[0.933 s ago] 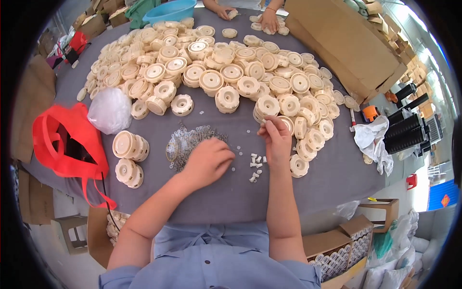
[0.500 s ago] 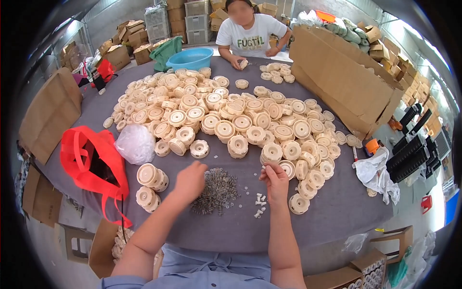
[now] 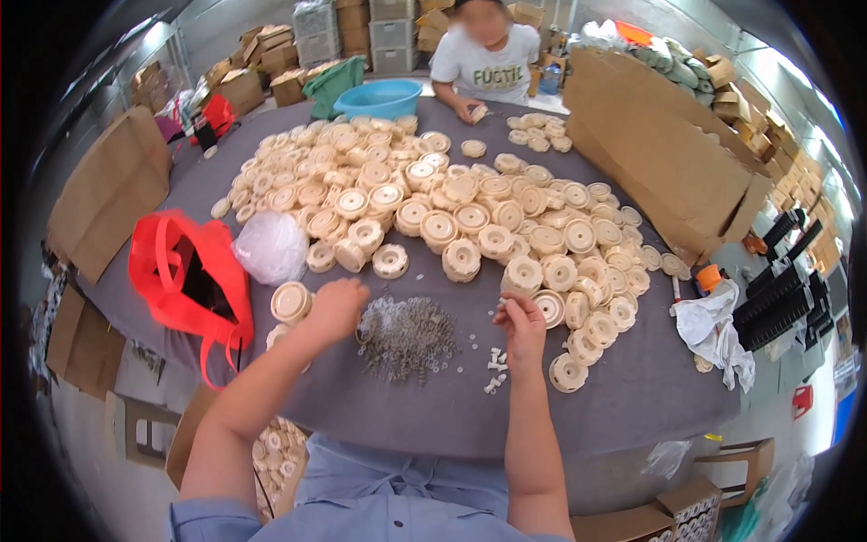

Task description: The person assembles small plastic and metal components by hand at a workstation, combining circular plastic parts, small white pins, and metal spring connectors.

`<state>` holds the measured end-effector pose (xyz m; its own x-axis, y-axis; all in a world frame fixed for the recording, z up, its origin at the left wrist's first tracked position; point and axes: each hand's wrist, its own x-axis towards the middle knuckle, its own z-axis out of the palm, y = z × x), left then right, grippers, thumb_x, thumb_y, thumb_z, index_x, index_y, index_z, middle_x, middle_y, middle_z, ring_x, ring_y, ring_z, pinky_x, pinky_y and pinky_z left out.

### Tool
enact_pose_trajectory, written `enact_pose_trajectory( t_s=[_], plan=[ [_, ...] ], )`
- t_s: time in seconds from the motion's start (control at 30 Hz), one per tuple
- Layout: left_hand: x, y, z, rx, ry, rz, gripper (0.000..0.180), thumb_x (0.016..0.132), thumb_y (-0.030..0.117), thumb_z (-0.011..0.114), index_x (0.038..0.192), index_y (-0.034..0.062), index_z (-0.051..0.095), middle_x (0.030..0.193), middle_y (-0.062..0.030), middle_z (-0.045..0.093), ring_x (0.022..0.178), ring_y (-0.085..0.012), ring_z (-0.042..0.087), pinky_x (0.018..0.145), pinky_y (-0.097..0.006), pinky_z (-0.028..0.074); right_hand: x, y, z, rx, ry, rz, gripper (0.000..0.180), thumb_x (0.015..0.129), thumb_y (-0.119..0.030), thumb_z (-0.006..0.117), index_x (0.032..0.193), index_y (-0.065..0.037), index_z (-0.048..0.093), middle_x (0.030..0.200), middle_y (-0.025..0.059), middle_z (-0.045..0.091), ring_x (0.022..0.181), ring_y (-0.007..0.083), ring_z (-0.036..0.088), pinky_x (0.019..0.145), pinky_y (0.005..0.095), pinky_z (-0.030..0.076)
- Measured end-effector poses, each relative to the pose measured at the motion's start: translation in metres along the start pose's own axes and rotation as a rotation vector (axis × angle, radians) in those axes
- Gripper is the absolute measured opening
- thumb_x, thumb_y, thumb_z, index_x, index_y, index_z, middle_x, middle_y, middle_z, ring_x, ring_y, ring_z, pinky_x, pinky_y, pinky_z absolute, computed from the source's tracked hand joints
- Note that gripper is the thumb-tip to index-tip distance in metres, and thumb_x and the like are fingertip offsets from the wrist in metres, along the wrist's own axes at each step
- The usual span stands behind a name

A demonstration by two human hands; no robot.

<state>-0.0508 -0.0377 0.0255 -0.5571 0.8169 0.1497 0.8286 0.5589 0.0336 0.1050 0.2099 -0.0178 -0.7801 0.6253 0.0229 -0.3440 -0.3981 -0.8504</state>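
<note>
My left hand point(image 3: 336, 307) lies curled on the grey table point(image 3: 623, 406), between a cream plastic disc point(image 3: 291, 301) and a pile of small metal springs point(image 3: 406, 336). Its fingers are tucked under, so I cannot see whether it holds anything. My right hand point(image 3: 519, 323) hovers right of the springs with thumb and fingers pinched, apparently on a tiny white piece. A cream disc point(image 3: 548, 307) lies just beside its fingertips. Several small white pieces point(image 3: 494, 370) are scattered below that hand. A big heap of cream discs point(image 3: 452, 208) spreads across the table beyond both hands.
A red bag point(image 3: 185, 275) and a clear plastic bag point(image 3: 271, 246) lie at the left. A large flat carton point(image 3: 668, 172) leans at the right, with a white rag point(image 3: 713, 330) below it. Another person point(image 3: 488, 59) works at the far edge beside a blue basin point(image 3: 379, 95).
My left hand has slid left off the spring pile toward the disc. My right hand has drawn back a little from the discs. My head has tilted up, showing more of the far table.
</note>
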Motion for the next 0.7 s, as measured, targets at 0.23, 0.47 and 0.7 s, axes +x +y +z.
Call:
enact_pose_trajectory(
  t_s=[0.23, 0.47, 0.7],
  plan=[
    [0.024, -0.017, -0.016, -0.243, -0.182, -0.070, 0.016, 0.067, 0.005, 0.057, 0.082, 0.0068, 0.061, 0.086, -0.0101, 0.060, 0.081, -0.0279, 0.058, 0.070, -0.036, 0.047, 0.000, -0.010, 0.004, 0.104, -0.040, -0.047, 0.011, 0.083, -0.004, 0.054, 0.093, 0.000, 0.059, 0.076, 0.0034, 0.058, 0.063, 0.0089, 0.054, 0.057, 0.0224, 0.047],
    [0.044, -0.012, 0.012, -0.113, -0.272, -0.057, 0.014, 0.065, 0.010, 0.060, 0.079, 0.0074, 0.063, 0.075, -0.0095, 0.062, 0.075, -0.0271, 0.060, 0.064, -0.038, 0.048, -0.004, -0.009, 0.002, 0.078, -0.131, -0.043, 0.012, 0.083, -0.004, 0.054, 0.094, -0.001, 0.060, 0.077, 0.0039, 0.058, 0.065, 0.0092, 0.055, 0.060, 0.0222, 0.048],
    [0.035, -0.024, 0.021, -0.111, -0.271, -0.145, 0.014, 0.060, 0.010, 0.059, 0.074, 0.0068, 0.064, 0.075, -0.0131, 0.062, 0.074, -0.0301, 0.061, 0.066, -0.041, 0.048, -0.015, -0.009, 0.019, -0.002, -0.144, -0.003, 0.016, 0.082, -0.005, 0.055, 0.097, -0.002, 0.059, 0.080, 0.0042, 0.059, 0.067, 0.0097, 0.057, 0.063, 0.0244, 0.049]
  ],
)
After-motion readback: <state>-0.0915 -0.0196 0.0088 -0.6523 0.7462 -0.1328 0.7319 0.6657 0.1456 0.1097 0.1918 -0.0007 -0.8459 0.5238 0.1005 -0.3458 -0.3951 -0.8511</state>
